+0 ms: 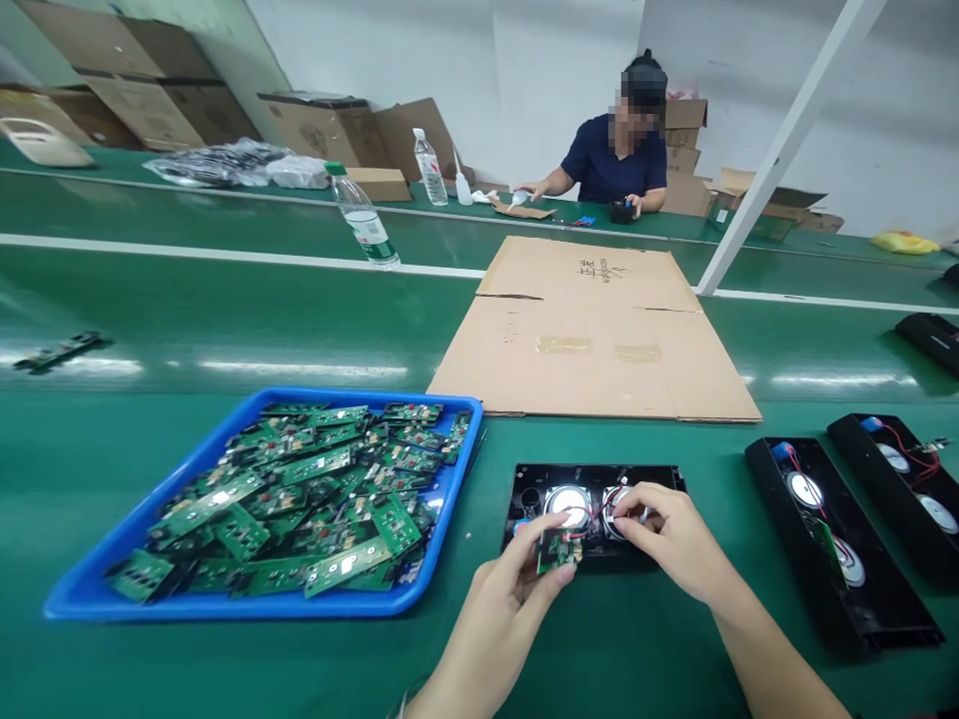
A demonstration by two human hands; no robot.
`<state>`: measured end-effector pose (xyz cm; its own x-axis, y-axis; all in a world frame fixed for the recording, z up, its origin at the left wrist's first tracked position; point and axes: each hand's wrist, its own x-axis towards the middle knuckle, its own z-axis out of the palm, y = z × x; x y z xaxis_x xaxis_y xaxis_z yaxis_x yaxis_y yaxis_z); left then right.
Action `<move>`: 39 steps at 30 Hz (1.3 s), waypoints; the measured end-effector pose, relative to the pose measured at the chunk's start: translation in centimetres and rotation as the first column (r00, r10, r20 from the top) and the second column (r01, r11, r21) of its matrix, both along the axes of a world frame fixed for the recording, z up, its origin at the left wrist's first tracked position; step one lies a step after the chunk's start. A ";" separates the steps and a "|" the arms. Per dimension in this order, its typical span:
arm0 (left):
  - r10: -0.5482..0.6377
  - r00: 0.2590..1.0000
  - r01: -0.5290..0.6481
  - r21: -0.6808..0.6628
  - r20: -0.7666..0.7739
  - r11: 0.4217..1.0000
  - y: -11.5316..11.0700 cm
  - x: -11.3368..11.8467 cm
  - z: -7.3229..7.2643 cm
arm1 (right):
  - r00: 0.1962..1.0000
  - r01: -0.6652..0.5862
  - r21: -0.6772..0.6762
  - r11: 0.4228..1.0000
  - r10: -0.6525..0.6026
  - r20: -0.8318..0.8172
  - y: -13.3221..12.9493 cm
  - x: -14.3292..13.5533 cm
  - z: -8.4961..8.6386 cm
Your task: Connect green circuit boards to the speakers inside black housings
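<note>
A small green circuit board [558, 551] is held between the thumb and fingers of my left hand [500, 589], over the front edge of a black speaker housing [651, 552]. Two round speakers sit inside the housing, the left speaker [567, 506] with a bright silver back. The right speaker is partly covered by my right hand [670, 529], whose fingertips are pinched together at a thin red wire [603, 502]. Exactly how the fingers grip the wire is hard to see. A blue part [521, 526] shows at the housing's left, beside my left fingers.
A blue tray [56, 599] heaped with circuit boards lies left. Two open speaker housings [861, 599] [831, 431] stand right. Behind lies flat cardboard [599, 384]; a water bottle [367, 225] stands farther back. Across the bench, a person [610, 165] handles a black part.
</note>
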<state>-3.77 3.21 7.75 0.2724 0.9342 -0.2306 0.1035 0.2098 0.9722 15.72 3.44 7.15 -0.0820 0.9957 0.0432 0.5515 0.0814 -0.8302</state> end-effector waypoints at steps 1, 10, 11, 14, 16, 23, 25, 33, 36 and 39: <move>-0.022 1.000 0.022 0.012 -0.007 1.000 0.3 0.3 -0.1 | 1.000 -0.017 -0.017 1.000 0.017 -0.020 -0.3 0.3 -0.1; -0.054 0.998 0.055 0.043 -0.027 0.998 1.2 1.7 -1.5 | 0.969 -0.199 0.359 0.912 0.126 0.214 -1.2 -1.0 -1.9; -0.063 0.998 0.064 0.055 -0.029 0.996 1.3 1.8 -1.5 | 0.964 -0.209 0.388 0.898 0.121 0.238 -1.2 -1.0 -2.0; -0.064 0.998 0.065 0.067 -0.012 0.996 1.4 1.8 -1.3 | 0.960 -0.200 0.438 0.876 0.086 0.267 -1.1 -1.1 -2.2; -0.050 0.999 0.050 0.063 -0.006 0.997 1.5 1.8 -1.3 | 0.956 -0.199 0.447 0.872 0.072 0.285 -1.1 -1.2 -2.2; -0.019 0.997 0.020 -0.016 0.071 1.000 1.7 2.2 -1.1 | 0.908 -0.266 0.468 0.843 0.055 0.416 -1.2 -1.2 -2.1; 0.011 0.994 -0.006 -0.043 0.110 0.999 1.7 2.3 -1.0 | 0.894 -0.287 0.488 0.824 0.047 0.446 -1.2 -1.3 -2.1; -0.014 0.998 0.017 -0.053 0.068 0.998 1.8 2.4 -1.1 | 0.840 -0.356 0.560 0.748 -0.005 0.542 -1.2 -1.8 -2.0; -0.008 0.996 0.010 -0.028 0.090 1.000 1.6 2.5 -1.2 | 0.872 -0.308 0.523 0.795 0.017 0.489 -1.1 -2.0 -1.9; -0.014 0.997 0.012 0.037 0.078 0.999 1.2 2.5 -1.3 | 0.901 -0.263 0.500 0.825 0.025 0.433 -1.1 -2.1 -1.8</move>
